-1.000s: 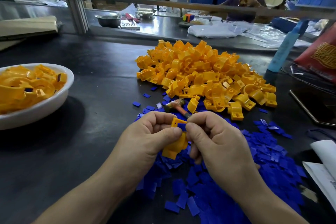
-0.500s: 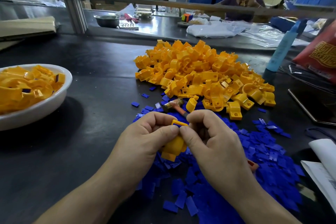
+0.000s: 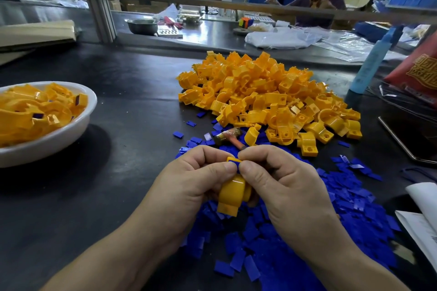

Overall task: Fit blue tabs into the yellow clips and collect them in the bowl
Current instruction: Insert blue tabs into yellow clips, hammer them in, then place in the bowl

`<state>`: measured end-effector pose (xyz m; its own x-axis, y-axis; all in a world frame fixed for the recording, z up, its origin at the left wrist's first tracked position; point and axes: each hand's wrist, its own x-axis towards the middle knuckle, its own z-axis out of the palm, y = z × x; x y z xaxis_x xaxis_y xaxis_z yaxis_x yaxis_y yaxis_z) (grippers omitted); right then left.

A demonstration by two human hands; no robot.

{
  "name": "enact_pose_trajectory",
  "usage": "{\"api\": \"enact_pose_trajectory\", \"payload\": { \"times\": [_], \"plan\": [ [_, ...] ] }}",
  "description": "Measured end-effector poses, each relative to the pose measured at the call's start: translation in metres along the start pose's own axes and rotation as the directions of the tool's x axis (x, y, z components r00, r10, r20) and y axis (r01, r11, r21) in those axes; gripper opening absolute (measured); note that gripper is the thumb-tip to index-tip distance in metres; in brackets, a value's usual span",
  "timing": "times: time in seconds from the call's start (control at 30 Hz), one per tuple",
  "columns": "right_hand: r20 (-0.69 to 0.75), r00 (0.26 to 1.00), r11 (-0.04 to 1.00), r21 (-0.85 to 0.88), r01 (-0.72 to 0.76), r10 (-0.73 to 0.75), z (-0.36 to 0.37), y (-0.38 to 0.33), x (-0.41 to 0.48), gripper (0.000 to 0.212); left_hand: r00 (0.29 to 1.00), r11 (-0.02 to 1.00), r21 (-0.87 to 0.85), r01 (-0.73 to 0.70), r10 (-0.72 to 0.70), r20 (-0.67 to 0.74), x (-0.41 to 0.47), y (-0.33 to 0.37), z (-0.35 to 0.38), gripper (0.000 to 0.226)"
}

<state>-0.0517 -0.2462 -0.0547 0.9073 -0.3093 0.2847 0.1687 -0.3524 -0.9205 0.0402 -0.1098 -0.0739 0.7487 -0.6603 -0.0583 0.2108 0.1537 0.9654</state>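
Head view, looking down along the person's own forearms. Two bare hands meet at the centre over a dark table (image 3: 113, 196). Together they hold one yellow clip (image 3: 230, 196), raised just above the table. The left hand (image 3: 189, 184) curls round its left side with the thumb on its top end. The right hand (image 3: 283, 186) pinches that same top end between thumb and forefinger. One blue tab (image 3: 233, 161) shows in the slot at the top, between the two thumb tips; whether it is fully seated cannot be told. Under the hands and to their right spreads one heap (image 3: 343, 208) of loose tabs, far too many to count, with at least three strays lying apart at its far left edge. Beyond the hands lies one pile (image 3: 267, 97) of loose clips, also too many to count. One small hammer (image 3: 230, 136) lies between the pile and the hands. At the left edge stands one white bowl (image 3: 92, 106), well apart from the hands and filled with clips; blue shows in at least two of them. At the right are one blue bottle (image 3: 371, 64), one red bag (image 3: 421, 73) and some white paper (image 3: 423, 208). Past a rail at the back, one metal bowl (image 3: 142, 26) sits on a second bench, and one other person (image 3: 316, 2) sits there.
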Motion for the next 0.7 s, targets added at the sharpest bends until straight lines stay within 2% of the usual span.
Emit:
{"api": "enact_pose_trajectory", "payload": {
  "times": [0.2, 0.33, 0.4, 0.47, 0.53, 0.57, 0.63, 0.7],
  "plan": [
    [-0.002, 0.999, 0.998, -0.041, 0.054, -0.054, 0.0, -0.002, 0.0, 0.017, 0.999, 0.997, -0.069, 0.018, -0.016, 0.028, 0.0, 0.002, 0.001, 0.017],
    [-0.04, 0.994, 0.98, -0.177, 0.094, -0.102, 0.001, 0.0, 0.001, 0.018, 0.999, 0.995, -0.096, 0.033, -0.029, 0.043, -0.001, 0.002, 0.002, 0.008],
    [-0.034, 0.99, 0.947, -0.3, 0.118, -0.134, 0.0, 0.002, 0.002, 0.015, 0.999, 0.998, -0.05, 0.042, -0.041, 0.006, 0.0, 0.004, 0.0, 0.012],
    [-0.048, 0.973, 0.835, -0.524, 0.167, -0.225, -0.006, 0.007, 0.006, 0.018, 0.993, 0.998, 0.052, 0.032, -0.026, -0.117, 0.004, 0.01, -0.006, 0.014],
    [-0.052, 0.959, 0.616, -0.776, 0.136, -0.277, -0.018, 0.011, 0.01, 0.031, 0.946, 0.967, 0.254, 0.026, 0.058, -0.319, 0.01, 0.016, -0.019, 0.008],
    [-0.064, 0.973, 0.503, -0.863, 0.058, -0.223, -0.025, 0.013, 0.012, 0.038, 0.905, 0.928, 0.371, 0.04, 0.124, -0.408, 0.014, 0.019, -0.028, 0.004],
    [-0.122, 0.993, 0.308, -0.944, -0.114, -0.006, -0.038, 0.019, 0.014, 0.045, 0.839, 0.831, 0.546, 0.104, 0.222, -0.497, 0.019, 0.023, -0.048, 0.004],
    [-0.133, 0.981, 0.259, -0.951, -0.167, 0.144, -0.043, 0.023, 0.014, 0.046, 0.818, 0.725, 0.665, 0.179, 0.265, -0.51, 0.025, 0.021, -0.066, 0.009]
  ]
}}
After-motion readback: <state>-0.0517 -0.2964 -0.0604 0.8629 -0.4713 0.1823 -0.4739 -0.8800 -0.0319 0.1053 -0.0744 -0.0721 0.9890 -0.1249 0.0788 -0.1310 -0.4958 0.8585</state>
